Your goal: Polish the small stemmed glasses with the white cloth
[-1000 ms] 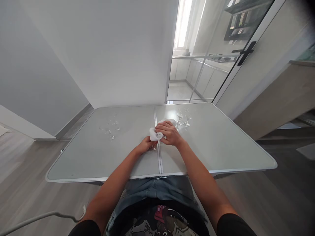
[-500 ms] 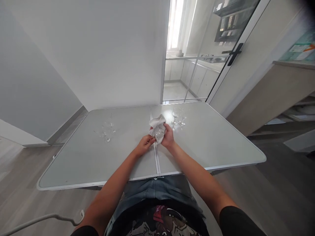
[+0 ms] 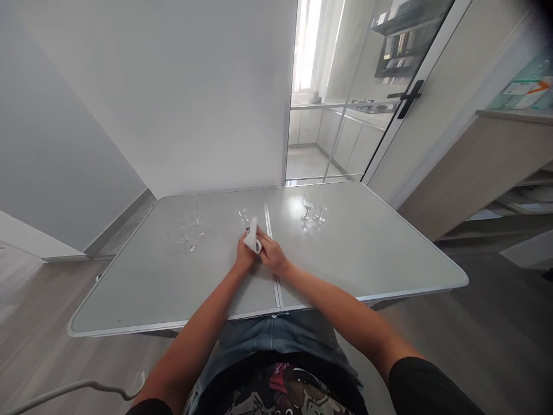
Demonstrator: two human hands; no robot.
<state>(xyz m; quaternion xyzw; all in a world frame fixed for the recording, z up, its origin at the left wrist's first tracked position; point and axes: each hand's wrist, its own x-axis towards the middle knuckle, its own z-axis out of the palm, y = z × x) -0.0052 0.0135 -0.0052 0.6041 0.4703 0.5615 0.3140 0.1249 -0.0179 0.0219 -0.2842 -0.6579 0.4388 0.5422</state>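
Note:
Near the table's middle seam, my left hand [image 3: 245, 253] is closed around the lower part of a clear stemmed glass [image 3: 244, 217], whose bowl points away from me. A white cloth [image 3: 253, 237] is wrapped at the glass's foot end, between my hands. My right hand [image 3: 272, 253] pinches the cloth from the right. The glass's stem and foot are hidden by the cloth and fingers. Beyond my right hand stand two stemmed glasses, a left one [image 3: 306, 208] and a right one [image 3: 319, 212], upright.
Several clear glass pieces [image 3: 189, 233] lie on the left half of the pale folding table [image 3: 363, 248]; their outlines are faint. Behind the table are a white wall [image 3: 207, 104] and a glass door [image 3: 332, 127]. A wooden shelf [image 3: 466, 167] stands to the right.
Both hands have moved left with the glass and cloth. The glass bowl has come out of the cloth and now points away; the cloth is bunched around the lower end.

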